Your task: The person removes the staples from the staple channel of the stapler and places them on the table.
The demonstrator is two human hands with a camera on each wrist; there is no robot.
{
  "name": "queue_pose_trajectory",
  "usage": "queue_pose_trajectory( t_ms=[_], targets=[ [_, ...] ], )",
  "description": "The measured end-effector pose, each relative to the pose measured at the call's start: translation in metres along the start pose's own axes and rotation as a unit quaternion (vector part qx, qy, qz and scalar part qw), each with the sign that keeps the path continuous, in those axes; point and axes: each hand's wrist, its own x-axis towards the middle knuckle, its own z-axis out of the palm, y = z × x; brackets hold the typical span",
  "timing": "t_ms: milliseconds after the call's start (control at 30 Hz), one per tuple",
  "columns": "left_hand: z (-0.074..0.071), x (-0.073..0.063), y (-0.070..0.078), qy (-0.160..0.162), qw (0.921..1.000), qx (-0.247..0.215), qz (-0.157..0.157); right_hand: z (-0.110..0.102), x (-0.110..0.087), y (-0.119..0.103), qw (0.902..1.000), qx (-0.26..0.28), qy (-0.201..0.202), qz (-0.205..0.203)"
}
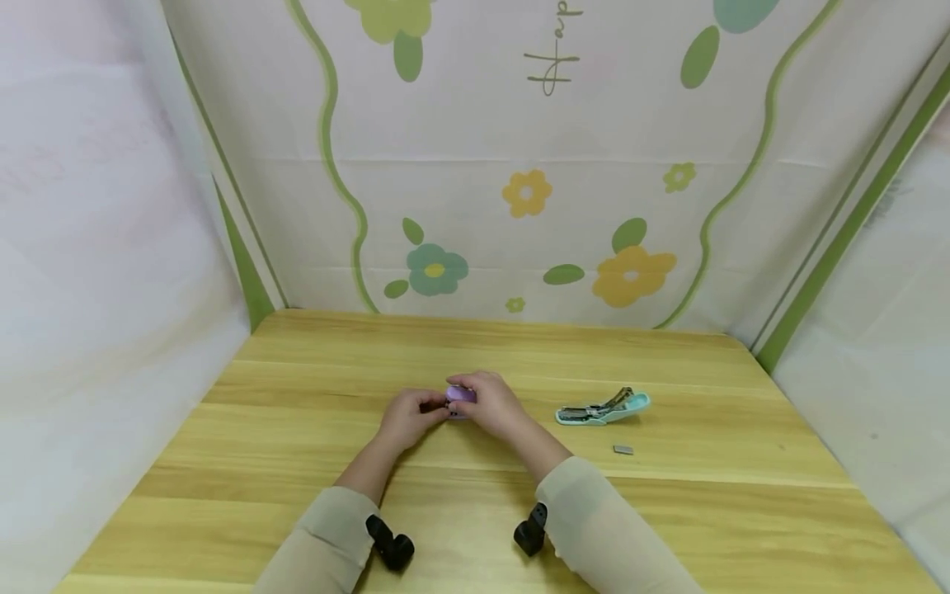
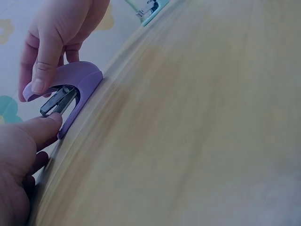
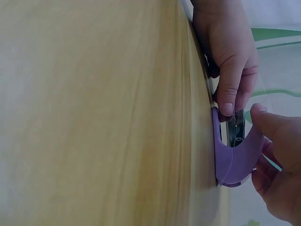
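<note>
Between both hands, a purple stapler [image 1: 462, 394] sits on the table with its top arm raised. My right hand [image 1: 491, 404] grips that purple top, thumb on one side and fingers on the other, as the right wrist view also shows. At the stapler's front end, my left hand [image 1: 408, 419] pinches the dark metal staple magazine [image 2: 60, 100] between thumb and fingers. The magazine stands partly lifted between the purple base and the top. Part of the left fingertips is hidden behind the magazine in the left wrist view.
To the right lies a mint-green stapler [image 1: 603, 415], opened wide with its metal parts exposed. A small grey strip of staples [image 1: 623, 450] lies just in front of it. Patterned cloth walls [image 1: 475, 231] stand around the back and sides of the wooden table [image 1: 356, 346].
</note>
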Motion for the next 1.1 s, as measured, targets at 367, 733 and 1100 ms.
queue_pose_trajectory(
  t_ms=[367,733,1100],
  targets=[
    [0.002,-0.001,0.001,0.002,0.9999,0.001,-0.011,-0.003,-0.006,0.001,0.9995,0.029,0.007,0.01],
    [0.002,-0.001,-0.002,0.012,0.9998,0.003,-0.017,-0.012,-0.016,0.016,0.9935,0.11,0.026,0.011],
    [0.002,-0.002,0.001,0.012,0.9994,0.006,-0.032,-0.02,-0.024,0.035,0.9753,0.207,0.05,0.06]
  ],
)
